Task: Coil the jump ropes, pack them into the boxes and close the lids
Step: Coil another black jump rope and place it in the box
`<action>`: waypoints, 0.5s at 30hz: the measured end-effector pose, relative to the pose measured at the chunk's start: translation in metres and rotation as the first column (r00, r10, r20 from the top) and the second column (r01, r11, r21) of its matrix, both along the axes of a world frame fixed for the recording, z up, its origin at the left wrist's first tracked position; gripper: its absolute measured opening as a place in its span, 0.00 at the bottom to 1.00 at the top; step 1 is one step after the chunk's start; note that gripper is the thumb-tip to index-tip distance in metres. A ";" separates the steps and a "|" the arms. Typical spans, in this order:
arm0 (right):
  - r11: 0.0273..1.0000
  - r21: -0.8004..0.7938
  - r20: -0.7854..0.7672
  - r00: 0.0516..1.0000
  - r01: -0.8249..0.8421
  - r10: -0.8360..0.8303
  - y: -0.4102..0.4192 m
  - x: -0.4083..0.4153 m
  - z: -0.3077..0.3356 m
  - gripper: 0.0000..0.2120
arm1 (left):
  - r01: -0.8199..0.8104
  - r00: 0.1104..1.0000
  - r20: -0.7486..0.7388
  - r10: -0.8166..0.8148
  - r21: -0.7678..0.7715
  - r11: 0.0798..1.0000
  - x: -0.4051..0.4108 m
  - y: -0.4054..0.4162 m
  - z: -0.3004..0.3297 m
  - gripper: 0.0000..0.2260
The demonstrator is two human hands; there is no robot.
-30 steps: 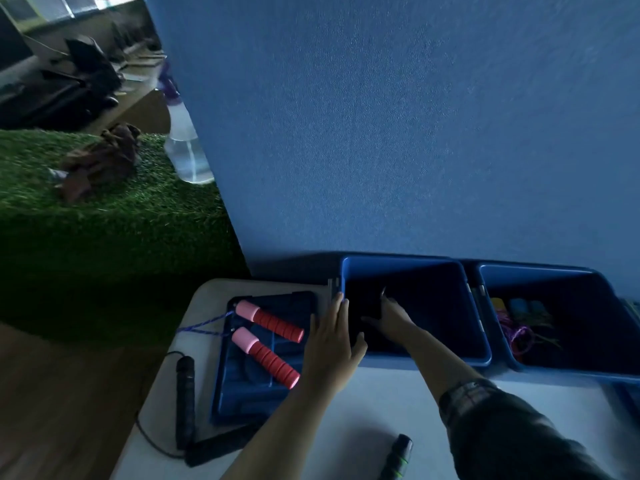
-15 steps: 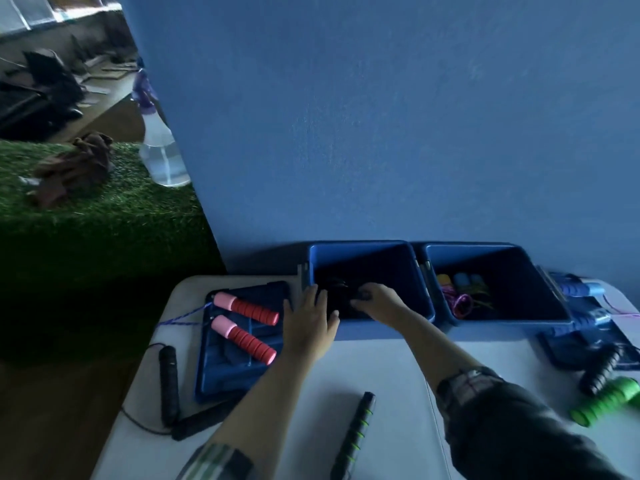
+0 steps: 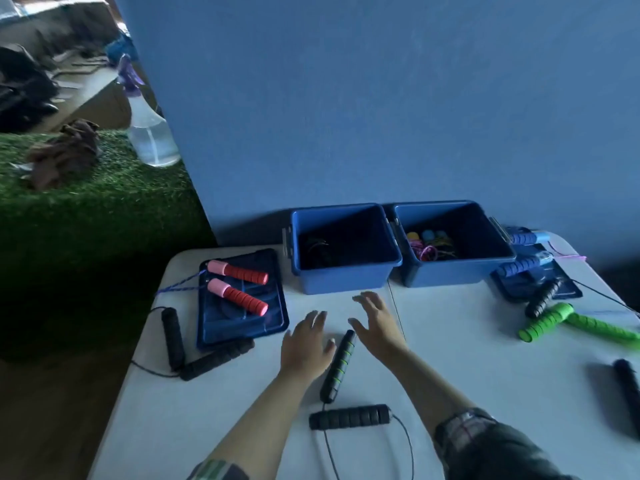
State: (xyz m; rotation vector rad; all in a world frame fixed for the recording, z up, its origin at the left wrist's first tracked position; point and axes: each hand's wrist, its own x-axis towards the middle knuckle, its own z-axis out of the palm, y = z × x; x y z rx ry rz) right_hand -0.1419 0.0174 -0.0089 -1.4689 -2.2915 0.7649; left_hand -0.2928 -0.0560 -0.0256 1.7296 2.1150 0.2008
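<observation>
A: In the head view, what is seen at the centre of the frame?

B: Both hands are held just above the white desk [image 3: 485, 341], at lower centre. The left hand [image 3: 304, 344] is spread, fingers straight, nothing pinched. The right hand [image 3: 375, 323] is likewise spread and empty. Between them a black handle with green rings [image 3: 337, 367] is laid on the desk, just beside the left thumb; whether it is touched cannot be told.

A: Why would the hands be placed so?

B: It is judged that this rope is to be gathered next, since the hands are set either side of its handle. Its second handle [image 3: 349, 416] is laid below, with the thin cord [image 3: 405, 441] looped toward the bottom edge.

A: And the boxes?

B: Two blue boxes are stood against the blue wall, upper centre. In the left box [image 3: 346, 282] something dark is seen, probably a coiled rope. In the right box [image 3: 457, 277] coloured handles and pink cord are packed. Both are uncovered. One lid [image 3: 273, 327] is laid flat at left, presumably to be kept within reach, and red handles [image 3: 237, 284] are rested on it. A second lid [image 3: 519, 289] is partly hidden at right under blue handles [image 3: 526, 252].

A: What else is left loose?

B: Black handles [image 3: 173, 336] are seen at far left, green handles [image 3: 550, 320] at right, and another black one at the right edge. Much of the task is judged undone.
</observation>
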 end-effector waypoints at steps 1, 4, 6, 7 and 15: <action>0.999 -0.047 0.018 1.000 -0.025 0.026 -0.012 0.005 -0.007 0.21 | 0.013 0.999 0.033 -0.011 -0.046 0.999 0.004 -0.007 -0.004 0.27; 0.981 -0.175 0.042 0.995 -0.077 0.086 -0.043 0.019 -0.027 0.21 | 0.043 0.997 0.069 -0.034 -0.136 0.990 0.013 -0.022 -0.014 0.24; 0.965 -0.244 0.065 0.992 -0.094 0.113 -0.059 0.028 -0.036 0.22 | 0.052 0.994 0.102 -0.037 -0.151 0.987 0.020 -0.028 -0.017 0.22; 0.955 -0.280 0.080 0.989 -0.097 0.123 -0.066 0.032 -0.039 0.22 | 0.060 0.993 0.113 -0.041 -0.164 0.985 0.023 -0.031 -0.018 0.22; 0.903 -0.414 0.176 0.963 -0.117 0.205 -0.094 0.050 -0.045 0.25 | 0.024 0.983 0.183 0.009 -0.177 0.984 0.035 -0.043 -0.024 0.26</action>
